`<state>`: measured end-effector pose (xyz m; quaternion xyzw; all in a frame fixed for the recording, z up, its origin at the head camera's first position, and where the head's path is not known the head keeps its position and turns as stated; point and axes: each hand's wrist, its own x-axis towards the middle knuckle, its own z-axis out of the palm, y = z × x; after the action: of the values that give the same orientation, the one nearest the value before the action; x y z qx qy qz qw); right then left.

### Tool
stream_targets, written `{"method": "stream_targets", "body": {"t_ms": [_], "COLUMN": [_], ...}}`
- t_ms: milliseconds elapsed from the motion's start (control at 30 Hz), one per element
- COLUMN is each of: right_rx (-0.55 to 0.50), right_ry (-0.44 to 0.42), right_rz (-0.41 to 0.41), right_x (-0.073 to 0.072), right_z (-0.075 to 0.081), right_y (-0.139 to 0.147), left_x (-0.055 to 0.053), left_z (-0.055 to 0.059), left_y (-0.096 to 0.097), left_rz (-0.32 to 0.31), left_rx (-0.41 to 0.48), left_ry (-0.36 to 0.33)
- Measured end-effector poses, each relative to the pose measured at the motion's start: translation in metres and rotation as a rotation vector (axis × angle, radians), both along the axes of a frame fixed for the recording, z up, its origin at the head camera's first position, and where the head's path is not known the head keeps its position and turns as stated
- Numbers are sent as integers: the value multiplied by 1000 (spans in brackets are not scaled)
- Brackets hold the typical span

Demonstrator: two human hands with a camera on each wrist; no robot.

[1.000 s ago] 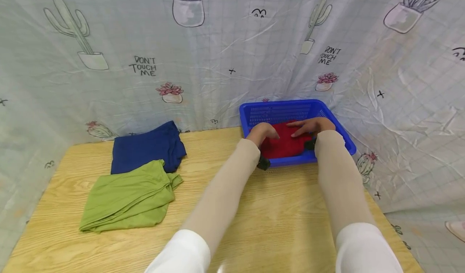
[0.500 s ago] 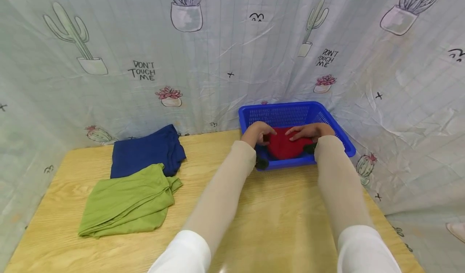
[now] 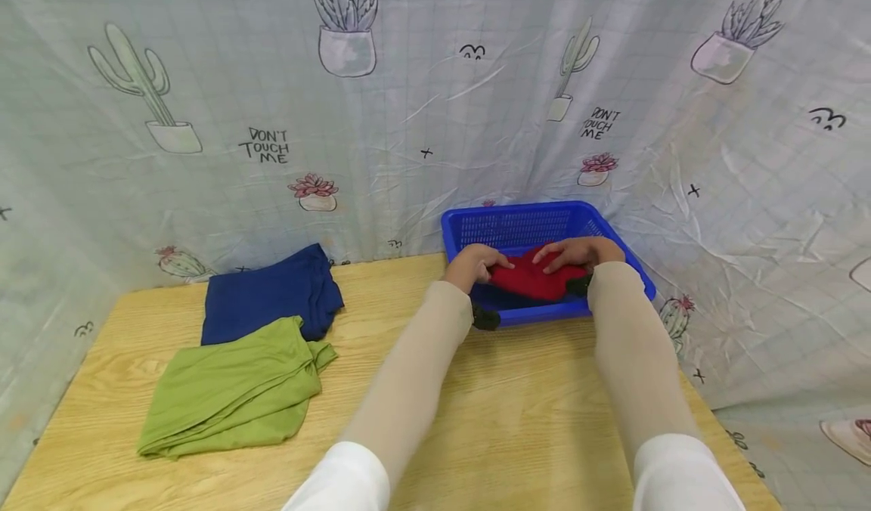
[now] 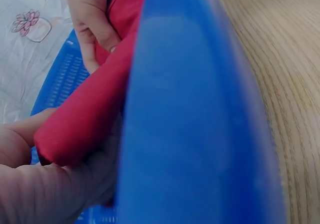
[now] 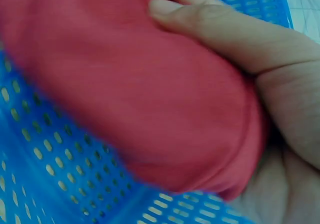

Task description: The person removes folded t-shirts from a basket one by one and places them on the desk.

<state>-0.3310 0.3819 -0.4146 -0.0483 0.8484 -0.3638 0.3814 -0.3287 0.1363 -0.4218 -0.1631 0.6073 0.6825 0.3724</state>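
A folded red cloth (image 3: 534,278) is held inside the blue plastic basket (image 3: 537,315), a little above its floor. My left hand (image 3: 474,261) grips the cloth's left end, with the fold between thumb and fingers in the left wrist view, where the cloth (image 4: 87,116) bulges beside the basket wall (image 4: 175,109). At the other end my right hand (image 3: 578,252) holds it, thumb on top and the palm side beneath, as the right wrist view shows with the cloth (image 5: 130,89) and hand (image 5: 240,39). Some fingers of both hands are hidden under the fabric.
On the left of the wooden table (image 3: 517,405) lie a folded dark blue cloth (image 3: 265,295) and a green cloth (image 3: 231,390), whose edge overlaps the blue one. A patterned curtain (image 3: 408,103) hangs directly behind the basket and along its right side.
The red cloth has been gathered and lifted off the basket floor, its left end now in the left hand. The left hand has shifted slightly left. The head view has tilted up a little.
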Motion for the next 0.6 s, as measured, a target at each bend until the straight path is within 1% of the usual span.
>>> {"method": "stream_targets", "body": {"t_ms": [133,267,367,433,500,533,600], "right_rx": [-77,-99,-129,-168,-211,-227,-263], "right_ry": [131,236,290,308,332,346,359], "right_rz": [-82,-131,-170,-206,-220,-218,-242], "right_x": [3,5,6,8,11,12,15], "right_z": [3,8,11,14,16,18,22], "right_y": [2,5,7,7,8,8,8], "left_x": [1,0,0,0,0,0,1], "left_z": [1,6,11,15,18,19,22], "left_y": [-4,-7,-8,-10,-11,-12,-15], "left_rz": [-32,-55,-58,-50,-39,-33,-22], "left_rx": [50,110,135,128,115,116,124], "left_ry": [61,87,106,139,177,191,207]}}
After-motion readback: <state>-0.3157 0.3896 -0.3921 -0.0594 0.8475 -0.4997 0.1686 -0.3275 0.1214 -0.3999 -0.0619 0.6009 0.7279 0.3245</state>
